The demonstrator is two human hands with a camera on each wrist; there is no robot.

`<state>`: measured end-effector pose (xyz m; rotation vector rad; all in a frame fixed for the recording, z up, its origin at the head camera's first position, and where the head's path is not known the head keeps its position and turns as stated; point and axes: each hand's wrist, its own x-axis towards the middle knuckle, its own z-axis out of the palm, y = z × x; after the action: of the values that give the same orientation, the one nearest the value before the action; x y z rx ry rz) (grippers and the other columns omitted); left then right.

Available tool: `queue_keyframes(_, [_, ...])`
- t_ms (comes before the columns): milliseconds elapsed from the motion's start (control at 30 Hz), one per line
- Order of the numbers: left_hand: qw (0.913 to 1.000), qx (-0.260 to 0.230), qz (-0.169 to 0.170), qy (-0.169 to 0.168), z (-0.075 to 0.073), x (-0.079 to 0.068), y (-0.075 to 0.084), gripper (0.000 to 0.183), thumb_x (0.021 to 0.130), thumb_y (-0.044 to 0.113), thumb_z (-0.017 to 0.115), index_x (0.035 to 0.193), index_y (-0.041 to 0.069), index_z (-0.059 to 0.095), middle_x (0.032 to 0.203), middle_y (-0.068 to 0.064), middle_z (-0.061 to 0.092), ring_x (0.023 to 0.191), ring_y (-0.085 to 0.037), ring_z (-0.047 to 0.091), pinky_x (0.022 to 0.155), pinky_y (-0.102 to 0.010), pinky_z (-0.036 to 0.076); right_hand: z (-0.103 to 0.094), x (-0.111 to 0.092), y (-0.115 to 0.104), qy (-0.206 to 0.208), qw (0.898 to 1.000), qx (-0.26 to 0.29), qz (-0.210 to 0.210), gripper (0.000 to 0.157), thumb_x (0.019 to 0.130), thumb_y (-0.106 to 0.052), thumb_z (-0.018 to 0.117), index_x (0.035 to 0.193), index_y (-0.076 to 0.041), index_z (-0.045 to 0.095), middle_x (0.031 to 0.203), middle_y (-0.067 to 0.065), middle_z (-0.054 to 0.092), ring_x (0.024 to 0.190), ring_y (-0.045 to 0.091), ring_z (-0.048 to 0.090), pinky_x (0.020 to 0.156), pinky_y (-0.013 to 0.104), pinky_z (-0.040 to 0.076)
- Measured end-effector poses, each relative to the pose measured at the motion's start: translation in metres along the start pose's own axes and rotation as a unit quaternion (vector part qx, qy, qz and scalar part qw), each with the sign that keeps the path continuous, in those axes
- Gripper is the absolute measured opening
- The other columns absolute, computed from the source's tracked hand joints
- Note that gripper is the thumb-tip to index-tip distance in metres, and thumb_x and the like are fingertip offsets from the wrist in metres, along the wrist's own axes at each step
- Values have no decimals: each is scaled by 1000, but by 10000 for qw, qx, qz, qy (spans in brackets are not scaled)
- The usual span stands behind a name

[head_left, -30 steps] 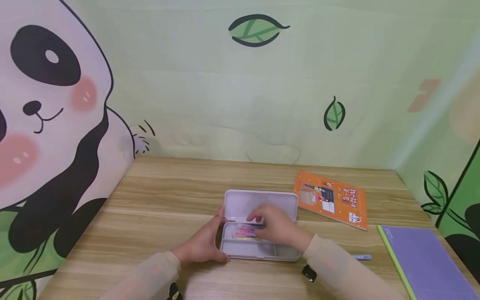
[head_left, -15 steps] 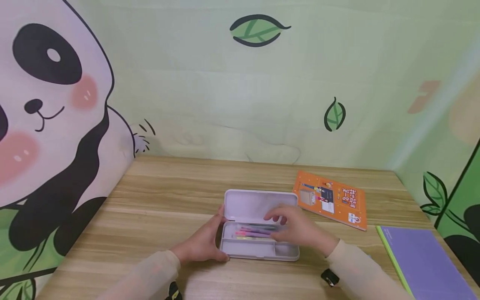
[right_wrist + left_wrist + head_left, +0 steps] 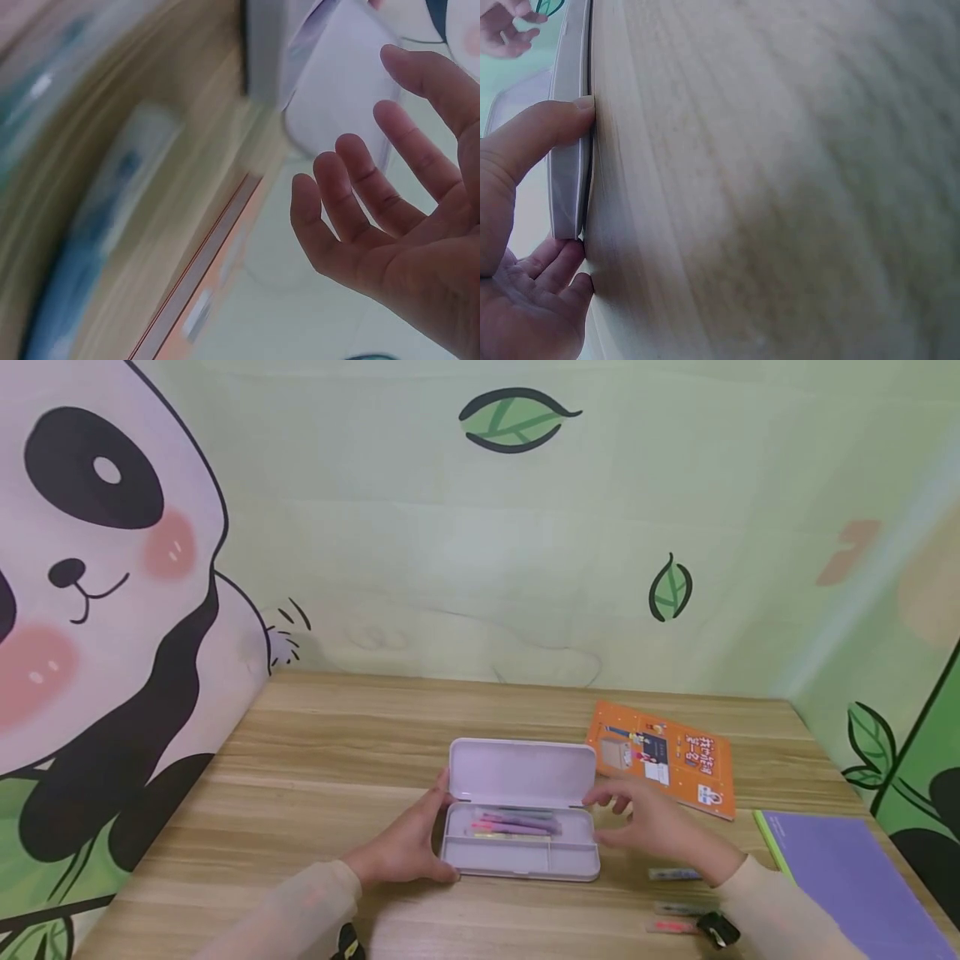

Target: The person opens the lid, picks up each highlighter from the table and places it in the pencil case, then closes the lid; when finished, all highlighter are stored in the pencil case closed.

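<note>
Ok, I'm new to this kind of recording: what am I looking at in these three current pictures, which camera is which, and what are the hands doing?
No machine here: a person works with bare hands, wearing three cameras. The wide picture comes from the head and looks down at a wooden table. The other two come from the wrists, very close and blurry.

The left hand has its grip on the left end of an open pencil case; the left wrist view shows the thumb pressed on its edge. Coloured pens lie inside. The right hand is open beside the case's right end and holds nothing; its wrist view shows spread fingers.

Also on the table: an orange booklet, a purple notebook and a few loose pens near the right sleeve.
</note>
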<state>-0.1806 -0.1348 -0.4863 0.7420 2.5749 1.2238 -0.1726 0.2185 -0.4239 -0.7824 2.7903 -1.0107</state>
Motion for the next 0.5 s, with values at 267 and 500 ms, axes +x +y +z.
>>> queue_keyframes(267, [10000, 6, -34, 4, 0, 1, 0, 135, 56, 11, 90, 154, 0, -3, 133, -12, 50, 121, -20, 46, 113, -47, 29, -21, -33, 28, -56, 9995, -320, -18, 23, 75, -14, 80, 96, -12, 71, 93, 0, 67, 80, 14, 56, 68, 28, 49])
queue_keyframes(500, [10000, 20, -54, -31, 1, 1, -1, 136, 57, 13, 91, 154, 1, -4, 133, -12, 50, 121, -20, 45, 113, -48, 29, -29, -57, 51, -306, 9983, -499, 67, 22, 72, -14, 82, 90, -15, 71, 87, -6, 65, 78, 6, 53, 66, 24, 48])
